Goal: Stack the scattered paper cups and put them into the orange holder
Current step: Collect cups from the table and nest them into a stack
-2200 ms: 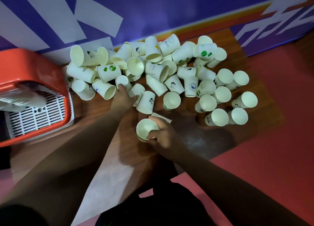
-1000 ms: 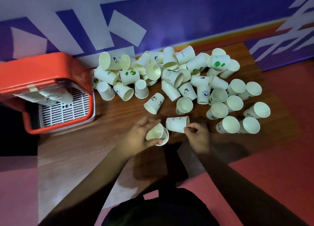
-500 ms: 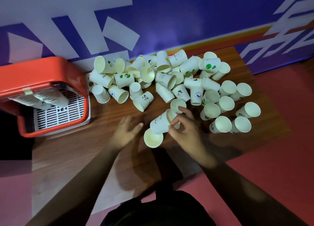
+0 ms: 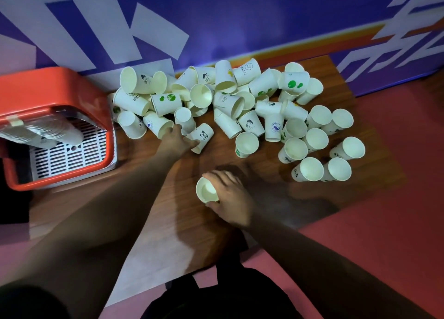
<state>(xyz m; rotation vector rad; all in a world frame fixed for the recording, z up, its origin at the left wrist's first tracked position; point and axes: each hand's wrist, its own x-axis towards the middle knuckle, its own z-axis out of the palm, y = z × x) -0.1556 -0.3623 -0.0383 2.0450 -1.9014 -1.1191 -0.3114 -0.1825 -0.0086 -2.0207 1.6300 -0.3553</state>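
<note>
Single head-worn wide-angle view, looking forward and steeply down from above the near edge of the wooden tabletop (image 4: 153, 213). Both forearms enter from the bottom of the frame toward the hands at centre. The far wall (image 4: 240, 18) fills the top; straight edges bow near the borders. Working range is close, within arm's reach

L arm stretched fwd, L hand (image 4: 176, 142) palm down, fingers closing round a lying cup w/ panda print (image 4: 201, 137). R hand (image 4: 228, 198) nearer the body, knuckles up, fingers curled round an upright cup (image 4: 206, 191), thumb on its near side. Both forearms bare, angled inward.
</note>
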